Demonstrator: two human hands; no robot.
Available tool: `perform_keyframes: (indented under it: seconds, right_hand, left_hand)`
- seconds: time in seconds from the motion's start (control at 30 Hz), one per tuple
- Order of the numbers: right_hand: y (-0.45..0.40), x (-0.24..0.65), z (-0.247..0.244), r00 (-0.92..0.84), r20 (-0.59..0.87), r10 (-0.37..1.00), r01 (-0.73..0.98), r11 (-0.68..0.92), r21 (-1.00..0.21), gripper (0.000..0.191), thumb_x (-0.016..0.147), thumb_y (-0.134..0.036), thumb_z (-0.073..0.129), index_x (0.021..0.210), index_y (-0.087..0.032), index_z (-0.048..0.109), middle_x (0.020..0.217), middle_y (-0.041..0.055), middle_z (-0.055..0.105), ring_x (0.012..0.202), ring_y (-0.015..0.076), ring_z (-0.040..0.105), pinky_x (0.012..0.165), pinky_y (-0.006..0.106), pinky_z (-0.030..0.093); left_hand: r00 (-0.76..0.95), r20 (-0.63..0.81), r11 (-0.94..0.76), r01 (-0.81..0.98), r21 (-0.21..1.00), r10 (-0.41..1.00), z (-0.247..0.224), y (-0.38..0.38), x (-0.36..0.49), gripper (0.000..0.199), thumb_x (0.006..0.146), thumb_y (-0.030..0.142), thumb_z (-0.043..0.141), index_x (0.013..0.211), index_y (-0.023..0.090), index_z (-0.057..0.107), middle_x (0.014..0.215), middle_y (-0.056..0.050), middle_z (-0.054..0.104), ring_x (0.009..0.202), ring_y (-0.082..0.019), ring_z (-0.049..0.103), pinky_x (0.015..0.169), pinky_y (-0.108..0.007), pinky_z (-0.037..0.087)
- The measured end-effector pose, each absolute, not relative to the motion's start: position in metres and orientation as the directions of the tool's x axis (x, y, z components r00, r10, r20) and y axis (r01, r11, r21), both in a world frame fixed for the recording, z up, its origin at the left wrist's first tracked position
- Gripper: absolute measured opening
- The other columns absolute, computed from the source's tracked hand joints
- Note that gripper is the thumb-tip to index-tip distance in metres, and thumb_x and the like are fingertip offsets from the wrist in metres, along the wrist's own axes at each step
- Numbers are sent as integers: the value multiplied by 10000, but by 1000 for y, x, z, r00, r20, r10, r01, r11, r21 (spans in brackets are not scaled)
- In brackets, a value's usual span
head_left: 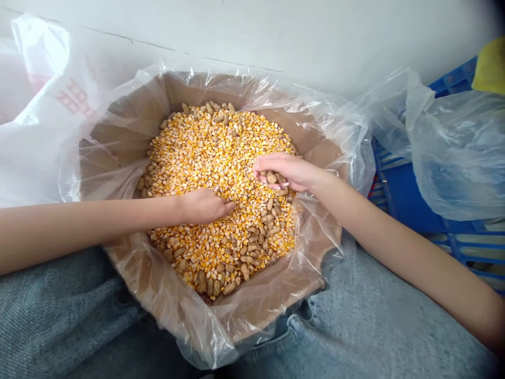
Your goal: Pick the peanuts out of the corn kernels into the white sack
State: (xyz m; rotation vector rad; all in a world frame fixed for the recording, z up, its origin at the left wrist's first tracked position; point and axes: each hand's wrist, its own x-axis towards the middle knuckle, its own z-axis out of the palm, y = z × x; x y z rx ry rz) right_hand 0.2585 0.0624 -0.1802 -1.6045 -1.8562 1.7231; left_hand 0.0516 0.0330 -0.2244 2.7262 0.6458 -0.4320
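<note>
Loose yellow corn kernels (pixel 197 158) fill a cardboard box (pixel 189 89) lined with a clear plastic bag (pixel 315 231). Unshelled peanuts (pixel 252 247) lie on the corn, mostly along the near and right edges, with a few at the far side. My right hand (pixel 286 171), above the right part of the corn, curls around a few peanuts that show between its fingers. Over the middle of the corn, my left hand (pixel 205 205) is closed with its knuckles up. Its fingertips are low at the kernels, and whatever they grip is hidden beneath the hand.
The box stands between my denim-covered legs (pixel 363 310). A white plastic sack with red print (pixel 74 97) lies at the left. On the right are a blue plastic crate (pixel 410 195), a clear bag (pixel 461 158) and something yellow (pixel 491 66). A pale wall (pixel 276 31) rises behind.
</note>
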Motion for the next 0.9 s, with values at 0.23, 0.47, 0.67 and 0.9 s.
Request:
perform_keyframes:
  seconds: [0.23,0.47,0.67,0.9]
  right_hand:
    - [61,258,-199,-604,-532,594,795,405,-452,172,656,-276,505,767,-220,624,694,-7,594,576,108,475,520,226,302]
    - [56,252,-204,-602,-469,647,781,599,-175,276,693,-318,463,910,-297,632,793,10,636,665,167,531,530,251,294]
    - [54,250,-207,-606,-469,642,771,620,-148,351,701,-330,475,1032,-293,584,830,33,636,703,182,547,566,270,331]
    - [55,246,-208,-584,-518,625,779,611,-142,307,696,-350,494,967,-246,594,791,41,623,691,180,545,545,252,323]
  left_hand:
    - [759,-418,-297,603,741,499,-214,49,52,318,805,449,303,795,171,458,597,7,499,463,-85,435,434,-203,347]
    - [730,-517,266,443,856,446,-209,60,49,307,789,439,256,671,191,392,492,34,340,311,-54,204,270,-202,174]
    - [720,-458,258,378,889,522,-207,63,47,283,773,378,266,714,169,447,517,2,405,344,-61,275,279,-199,242]
    - [695,-491,585,124,801,525,-206,63,47,193,720,263,400,838,142,493,638,-25,506,416,-54,410,304,-147,307]
